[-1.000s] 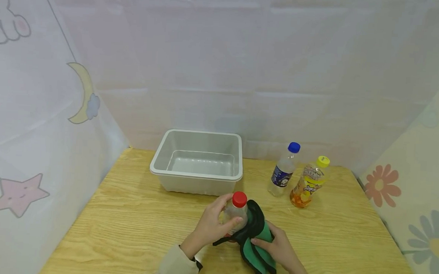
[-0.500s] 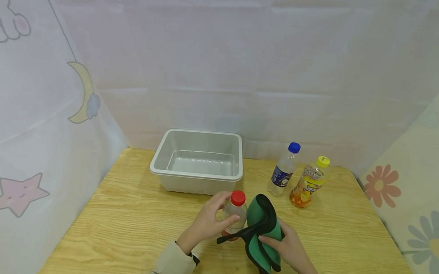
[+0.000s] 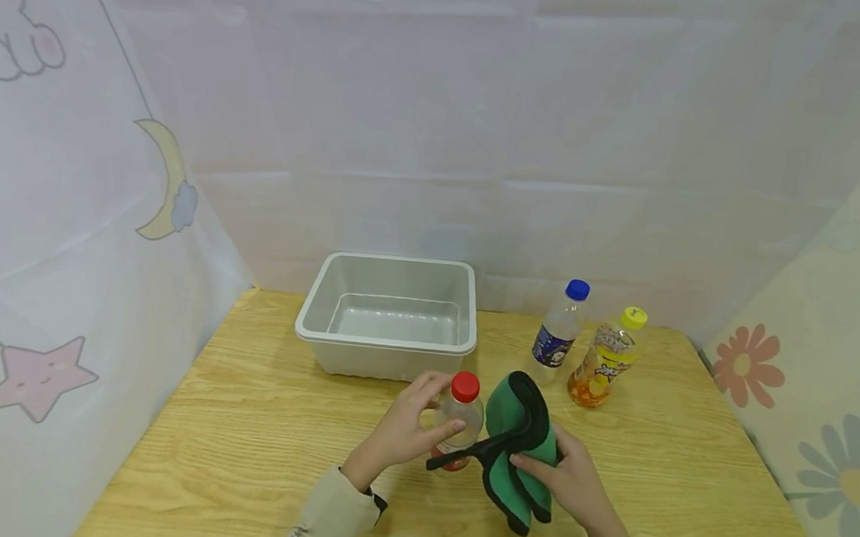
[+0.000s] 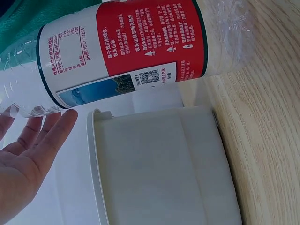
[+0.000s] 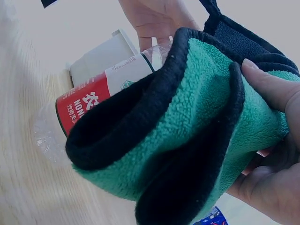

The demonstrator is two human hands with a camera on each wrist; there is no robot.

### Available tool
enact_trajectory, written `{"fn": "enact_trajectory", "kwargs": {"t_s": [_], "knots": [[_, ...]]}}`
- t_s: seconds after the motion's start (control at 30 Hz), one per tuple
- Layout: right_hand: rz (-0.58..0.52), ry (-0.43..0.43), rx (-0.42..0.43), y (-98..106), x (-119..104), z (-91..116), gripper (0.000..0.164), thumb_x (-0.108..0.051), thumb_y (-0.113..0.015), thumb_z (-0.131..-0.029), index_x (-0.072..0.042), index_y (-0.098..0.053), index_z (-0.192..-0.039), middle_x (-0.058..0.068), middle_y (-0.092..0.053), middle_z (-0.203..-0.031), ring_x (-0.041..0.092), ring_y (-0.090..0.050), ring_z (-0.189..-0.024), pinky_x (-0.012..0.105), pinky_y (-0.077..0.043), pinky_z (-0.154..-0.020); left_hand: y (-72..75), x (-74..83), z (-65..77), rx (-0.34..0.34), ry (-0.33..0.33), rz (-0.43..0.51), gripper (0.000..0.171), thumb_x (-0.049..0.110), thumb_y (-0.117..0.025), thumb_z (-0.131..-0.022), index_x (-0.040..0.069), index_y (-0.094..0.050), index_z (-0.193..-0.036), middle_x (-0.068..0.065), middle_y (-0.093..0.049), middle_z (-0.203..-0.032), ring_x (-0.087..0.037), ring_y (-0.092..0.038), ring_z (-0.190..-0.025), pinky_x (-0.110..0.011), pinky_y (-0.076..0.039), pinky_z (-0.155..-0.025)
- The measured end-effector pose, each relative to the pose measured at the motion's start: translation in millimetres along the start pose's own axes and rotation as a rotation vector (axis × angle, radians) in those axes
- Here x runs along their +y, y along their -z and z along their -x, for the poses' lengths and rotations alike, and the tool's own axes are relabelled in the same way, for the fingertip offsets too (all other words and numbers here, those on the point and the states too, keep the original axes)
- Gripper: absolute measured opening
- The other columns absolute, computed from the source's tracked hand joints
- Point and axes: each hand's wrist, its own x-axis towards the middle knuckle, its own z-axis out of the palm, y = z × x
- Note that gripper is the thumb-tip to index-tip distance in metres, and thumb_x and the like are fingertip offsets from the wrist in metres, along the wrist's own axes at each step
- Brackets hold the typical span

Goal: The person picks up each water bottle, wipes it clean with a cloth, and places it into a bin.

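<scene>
1. Two hands work at one table (image 3: 247, 421); the left hand (image 3: 405, 426) has its thumb in front of and its fingers behind one red-capped bottle (image 3: 470, 417), holding it by the upper part; the left wrist view shows those fingers fairly straight, tips at the clear plastic.
2. The right hand (image 3: 572, 480) pinches one folded green cloth (image 3: 541, 446), thumb on the near face and fingers behind; the cloth has black edging and one black strap (image 3: 464, 453), which crosses in front of the bottle's lower part (whether cloth and bottle touch, I cannot tell).
3. The red-capped bottle stands upright on the table, between the left hand and the cloth; its label is red and white.
4. Two more bottles stand farther back on the right, near each other: one blue-capped bottle (image 3: 553, 345) and one yellow-capped bottle (image 3: 603, 368), the latter with an orange lower part; that makes three bottles in all.
5. One pale grey tub (image 3: 385, 344) sits behind the left hand, open side up; one pale sleeve (image 3: 333, 508) covers the left forearm.
6. Pale sheets (image 3: 408, 137) surround the table, printed with one moon (image 3: 173, 175), one pink star (image 3: 48, 378) and two large flowers (image 3: 742, 363), among other drawings.
</scene>
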Motion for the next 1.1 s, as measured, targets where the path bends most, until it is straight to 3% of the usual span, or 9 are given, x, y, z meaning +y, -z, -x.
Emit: {"fn": "enact_trajectory", "kwargs": {"t_s": [0.27,0.6,1.1], "knots": [[0.028,0.044,0.009,-0.7,1.1,-5.6,0.035,0.001,-0.071,-0.075,0.003,-0.058,-0.108,-0.008,-0.064,-0.094,0.009,-0.062,-0.081,0.028,-0.053,-0.066,-0.6,-2.6,0.0,0.008,0.028,0.014,0.055,0.018,-0.069,-0.082,0.004,-0.043,-0.128,-0.007,-0.052,-0.117,-0.02,-0.051,-0.106,-0.028,-0.05,-0.082],[0.051,0.065,0.012,-4.3,0.9,-12.9,0.041,0.0,-0.072,-0.075,0.001,-0.056,-0.113,-0.007,-0.063,-0.098,0.007,-0.06,-0.086,0.027,-0.053,-0.07,1.9,-4.8,1.5,0.0,-0.002,0.026,0.049,0.018,-0.069,-0.082,0.003,-0.047,-0.124,-0.008,-0.055,-0.117,-0.022,-0.053,-0.107,-0.03,-0.05,-0.083],[-0.001,0.125,-0.03,-14.3,5.8,-22.0,0.038,0.001,-0.069,-0.077,0.002,-0.056,-0.112,-0.006,-0.063,-0.099,0.008,-0.059,-0.085,0.026,-0.052,-0.07,3.7,-4.8,-0.1,-0.018,-0.027,0.065,0.046,0.017,-0.068,-0.083,0.002,-0.049,-0.123,-0.01,-0.057,-0.116,-0.022,-0.054,-0.106,-0.034,-0.051,-0.082]]}}
